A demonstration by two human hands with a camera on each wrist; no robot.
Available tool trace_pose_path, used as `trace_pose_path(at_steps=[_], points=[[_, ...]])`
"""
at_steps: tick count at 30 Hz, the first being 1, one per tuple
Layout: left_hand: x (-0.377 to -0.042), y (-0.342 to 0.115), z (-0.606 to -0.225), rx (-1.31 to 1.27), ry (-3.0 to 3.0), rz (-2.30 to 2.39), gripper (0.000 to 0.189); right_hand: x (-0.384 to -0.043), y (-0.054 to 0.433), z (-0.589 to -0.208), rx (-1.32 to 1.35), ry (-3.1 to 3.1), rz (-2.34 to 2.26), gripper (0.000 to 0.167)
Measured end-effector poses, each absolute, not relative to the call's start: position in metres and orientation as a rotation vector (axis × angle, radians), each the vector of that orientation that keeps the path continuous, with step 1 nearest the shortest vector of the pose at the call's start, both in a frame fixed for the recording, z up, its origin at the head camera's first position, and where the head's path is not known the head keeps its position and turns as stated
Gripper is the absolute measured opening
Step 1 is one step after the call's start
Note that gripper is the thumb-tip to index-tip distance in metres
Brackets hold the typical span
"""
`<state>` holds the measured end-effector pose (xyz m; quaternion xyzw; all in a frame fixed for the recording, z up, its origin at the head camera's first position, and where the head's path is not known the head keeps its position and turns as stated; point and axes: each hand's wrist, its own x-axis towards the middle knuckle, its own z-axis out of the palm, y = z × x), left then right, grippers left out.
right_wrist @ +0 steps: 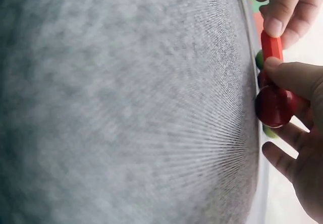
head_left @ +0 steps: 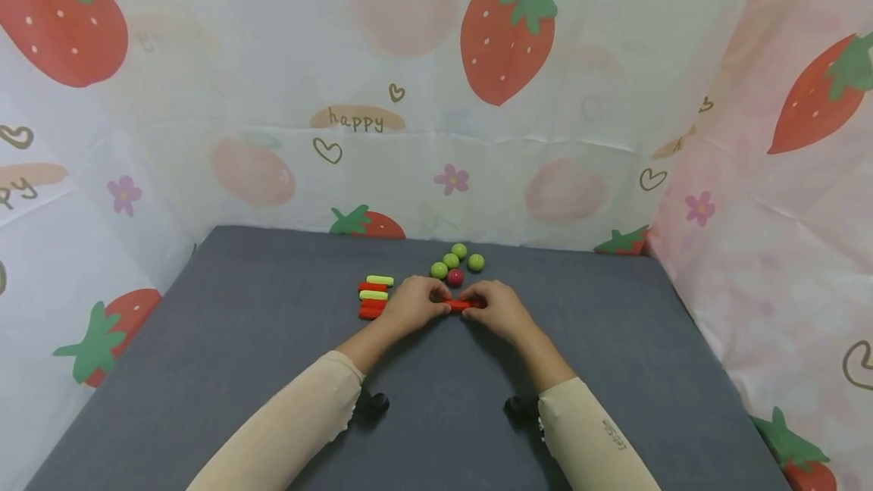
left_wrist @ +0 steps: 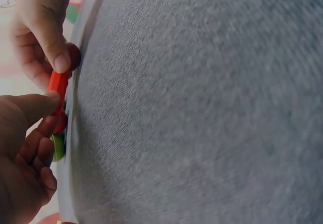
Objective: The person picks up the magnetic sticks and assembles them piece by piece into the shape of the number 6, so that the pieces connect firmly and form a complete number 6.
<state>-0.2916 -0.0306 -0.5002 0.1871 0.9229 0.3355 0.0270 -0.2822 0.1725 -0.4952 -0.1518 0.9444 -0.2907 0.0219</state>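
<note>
Both hands meet around one short red stick (head_left: 456, 304) with flat sides, held level over the dark table. My left hand (head_left: 411, 304) pinches its left end between thumb and fingers. At the other end, the thumb and fingers of my right hand (head_left: 503, 312) pinch it too. A glossy dark red ball (right_wrist: 275, 106) sits by the stick's right end, against the right fingers; whether it is joined to the stick I cannot tell. Just beyond the hands lie another dark red ball (head_left: 455, 277) and several green balls (head_left: 439, 270).
Left of the left hand, several red and yellow-green sticks (head_left: 373, 295) lie in a stacked row. The grey tabletop (head_left: 232, 370) reaches back to a strawberry-print curtain (head_left: 273, 82), which also hangs along both sides. Dark rounded pieces (head_left: 372, 404) stick out beside the wrists.
</note>
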Motion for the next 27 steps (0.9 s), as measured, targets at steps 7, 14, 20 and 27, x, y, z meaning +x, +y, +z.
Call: trace_pose_path(at_steps=[7,14,20,27], points=[[-0.293,-0.027,-0.501,0.606,2.842,1.049,0.014,-0.285,0.177,-0.498,-0.389,2.883,-1.0,0.019],[-0.301,-0.034,-0.495,0.665,2.82,0.995,0.017,-0.282,0.179,-0.499,-0.354,2.899,-1.012,0.018],[-0.313,-0.043,-0.485,0.538,2.869,1.075,0.02,-0.28,0.183,-0.498,-0.31,2.921,-0.998,0.019],[-0.325,-0.049,-0.483,0.385,2.914,1.092,0.028,-0.28,0.182,-0.496,-0.311,2.947,-0.943,0.02]])
